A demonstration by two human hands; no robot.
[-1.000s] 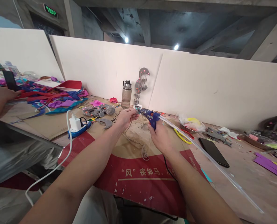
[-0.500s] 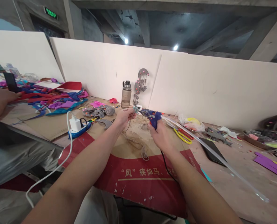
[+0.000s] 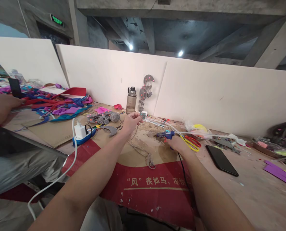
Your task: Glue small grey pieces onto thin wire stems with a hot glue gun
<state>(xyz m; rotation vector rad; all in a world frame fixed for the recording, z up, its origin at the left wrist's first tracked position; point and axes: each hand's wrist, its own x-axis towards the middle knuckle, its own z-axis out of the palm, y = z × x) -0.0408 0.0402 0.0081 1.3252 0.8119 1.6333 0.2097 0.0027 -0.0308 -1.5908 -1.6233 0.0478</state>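
My left hand (image 3: 131, 124) pinches a small grey flower-shaped piece (image 3: 143, 115) between thumb and fingertips, raised over the cardboard. A thin grey cord (image 3: 141, 149) trails beneath that hand and ends in a loose curl on the cardboard. In my right hand (image 3: 177, 144) is a blue hot glue gun (image 3: 167, 134), low over the cardboard with its nozzle pointing left, apart from the flower piece. My fingers hide most of its handle. A long clear glue stick (image 3: 193, 132) runs out of its back to the right, and a black cable (image 3: 181, 165) hangs below.
Yellow-handled scissors (image 3: 190, 143) and a black phone (image 3: 221, 160) lie right of the glue gun. A water bottle (image 3: 131, 100) stands behind, near a hanging felt moon ornament (image 3: 148, 79). At left are a power strip (image 3: 84, 137), fabric scraps (image 3: 68, 110) and another person's hand (image 3: 5, 102).
My right hand has lowered the glue gun away from the flower piece, down and to the right. The glue stick has swung up toward level. My left hand still holds the flower piece.
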